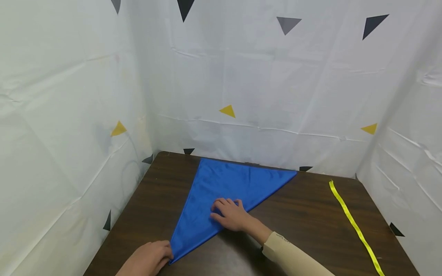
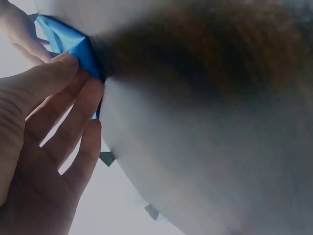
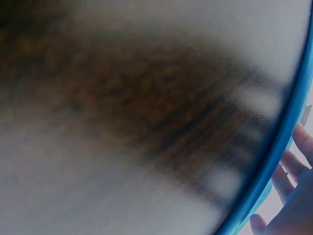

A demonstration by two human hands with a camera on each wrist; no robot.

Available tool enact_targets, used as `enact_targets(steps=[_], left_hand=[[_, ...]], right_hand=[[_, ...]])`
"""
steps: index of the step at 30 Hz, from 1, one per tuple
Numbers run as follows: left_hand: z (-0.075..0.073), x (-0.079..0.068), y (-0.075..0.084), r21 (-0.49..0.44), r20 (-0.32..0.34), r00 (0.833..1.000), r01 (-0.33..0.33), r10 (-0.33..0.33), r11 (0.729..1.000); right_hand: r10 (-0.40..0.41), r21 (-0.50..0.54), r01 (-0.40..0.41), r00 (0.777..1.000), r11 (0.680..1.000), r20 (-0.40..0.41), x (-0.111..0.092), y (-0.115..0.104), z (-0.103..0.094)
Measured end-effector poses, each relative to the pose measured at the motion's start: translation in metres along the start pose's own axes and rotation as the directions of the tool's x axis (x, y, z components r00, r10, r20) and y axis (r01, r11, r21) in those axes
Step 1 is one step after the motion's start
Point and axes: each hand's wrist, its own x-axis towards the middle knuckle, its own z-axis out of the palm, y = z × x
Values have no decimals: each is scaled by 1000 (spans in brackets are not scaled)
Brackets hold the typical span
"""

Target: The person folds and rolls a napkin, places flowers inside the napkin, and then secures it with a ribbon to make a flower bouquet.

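Left hand: the person's left hand [image 1: 150,257], nearest at the lower left, pinches the near corner of the blue cloth between thumb and fingers.
Sleeve: a beige sleeve [image 1: 293,256] covers the right forearm, reaching in from the lower right.
Right hand: the right hand [image 1: 230,215] is over the cloth's long edge, fingers spread and slightly bent; whether every fingertip touches cannot be told.
Blue cloth: a shiny triangle [image 1: 210,184] flat on the dark wood-grain table [image 1: 293,214], left of the middle, its other two corners near the far edge.
Yellow ribbon: a narrow strip [image 1: 357,228] lying lengthwise near the table's right side, well apart from the cloth.
Backdrop: creased white sheets [image 1: 262,84] with black, grey and yellow triangles, behind and on both sides.
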Motion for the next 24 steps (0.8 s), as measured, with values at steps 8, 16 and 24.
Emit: enact_targets(steps=[8,16,24], left_hand=[[-4,9,-2,-74,51,997,61,-58,995],[-7,12,7,-150,53,994,102,-95,983],[-3,12,5,-167,67,993,112,-102,980]], right_hand=[[8,8,-8,1000,1000,2,0,1,0],[13,6,-13,1000,1000,6,2,6,6],[23,23,-23,1000,999,15,2,4,6]])
